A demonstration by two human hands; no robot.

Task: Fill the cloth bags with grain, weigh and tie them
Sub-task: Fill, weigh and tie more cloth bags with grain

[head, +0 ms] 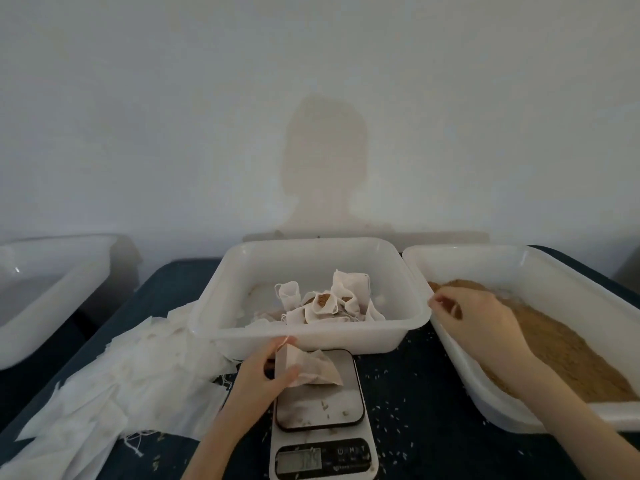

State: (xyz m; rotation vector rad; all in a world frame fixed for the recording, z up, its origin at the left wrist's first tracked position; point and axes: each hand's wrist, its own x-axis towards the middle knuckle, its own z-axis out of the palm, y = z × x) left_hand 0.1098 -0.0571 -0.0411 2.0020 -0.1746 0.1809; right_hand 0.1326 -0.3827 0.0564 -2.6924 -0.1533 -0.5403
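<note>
The left hand grips a small cloth bag by its mouth, thumb on one side and fingers curled round the other, holding it on the plate of a digital kitchen scale. The bag lies slumped on the plate, with a few loose grains beside it; the scale's display is too blurred to read. The right hand reaches into the right-hand white tub, its fingers curled down into the brown grain that fills that tub; whether it grasps a handful I cannot tell. Just behind the scale stands a middle white tub holding several filled bags, one with its mouth open and grain showing inside. A heap of empty cloth bags lies on the dark worktop left of the scale, touching the middle tub's front. A third white tub sits at far left. Scattered grains speckle the worktop around the scale
</note>
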